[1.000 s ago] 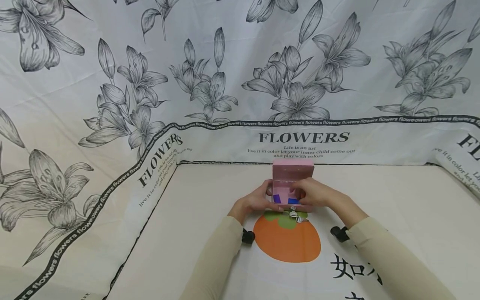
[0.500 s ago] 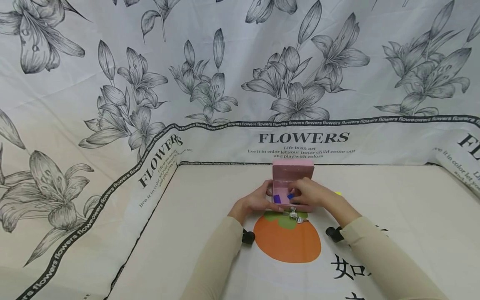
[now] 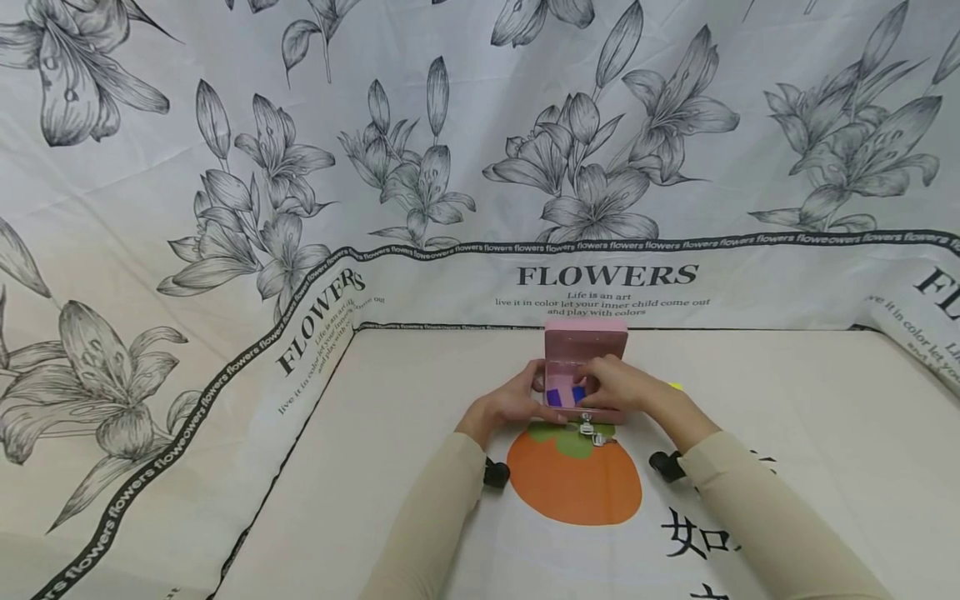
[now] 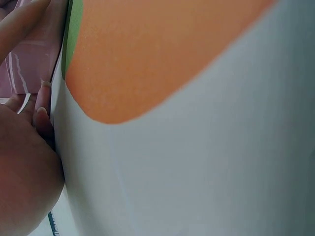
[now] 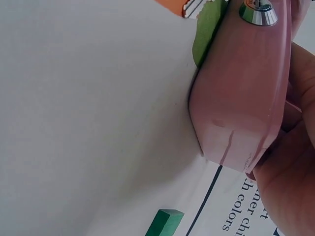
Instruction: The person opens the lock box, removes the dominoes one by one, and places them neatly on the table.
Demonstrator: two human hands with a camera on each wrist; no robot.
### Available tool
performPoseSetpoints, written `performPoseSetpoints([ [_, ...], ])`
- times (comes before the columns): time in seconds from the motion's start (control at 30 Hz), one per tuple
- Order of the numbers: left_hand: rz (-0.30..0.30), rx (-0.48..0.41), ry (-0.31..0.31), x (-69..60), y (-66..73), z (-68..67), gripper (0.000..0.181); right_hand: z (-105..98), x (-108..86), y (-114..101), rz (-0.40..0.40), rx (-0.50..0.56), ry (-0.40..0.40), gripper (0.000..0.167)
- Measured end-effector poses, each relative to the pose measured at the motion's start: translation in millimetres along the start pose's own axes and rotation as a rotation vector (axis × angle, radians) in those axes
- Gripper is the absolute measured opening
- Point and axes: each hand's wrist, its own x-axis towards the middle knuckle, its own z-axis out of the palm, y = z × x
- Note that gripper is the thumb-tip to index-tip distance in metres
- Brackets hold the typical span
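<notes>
A pink cash box (image 3: 586, 343) stands with its lid raised at the far middle of the table. My left hand (image 3: 512, 398) grips its left side, thumb toward the front and fingers along the side wall. Inside the box, my right hand (image 3: 626, 386) pinches a small blue block (image 3: 578, 395) near the floor; the fingertips are partly hidden. Left of it in the box lies a purple-blue block (image 3: 553, 397). A key sits in the front lock (image 5: 258, 14), and another hangs from it (image 3: 597, 439).
Just behind my right forearm a bit of a yellow object (image 3: 677, 387) shows. In the right wrist view a green block (image 5: 166, 222) lies on the cloth beyond the box. The white tablecloth (image 3: 420, 375) bears an orange persimmon print; a flowered curtain (image 3: 450, 287) rises close behind the box.
The right hand has picked at the blue block, which lay flat near the box's front and now stands more upright, farther left. The right forearm shifted slightly left, baring the yellow object. Left hand unmoved.
</notes>
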Motion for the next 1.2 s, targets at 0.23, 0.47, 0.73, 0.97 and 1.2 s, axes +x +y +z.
performPoseSetpoints([
  [0.23,-0.003,-0.002,-0.008,-0.2,-1.2,0.3,0.099,2.7,2.3,0.2,-0.012,-0.031,0.009,0.030],
  [0.47,0.007,0.005,-0.005,-0.2,-0.5,0.1,0.097,4.3,4.3,-2.4,-0.014,-0.029,0.007,0.020],
  [0.73,0.018,0.006,-0.010,0.3,-0.7,0.2,0.097,6.7,3.9,-4.6,-0.016,-0.036,0.026,0.021],
  [0.97,0.016,0.007,-0.007,-0.4,0.1,-0.2,0.098,8.0,3.3,-5.1,0.003,-0.005,0.015,0.018],
  [1.2,0.006,-0.008,-0.002,0.3,-0.4,0.2,0.098,8.0,3.7,-4.7,0.006,-0.015,0.013,0.026],
])
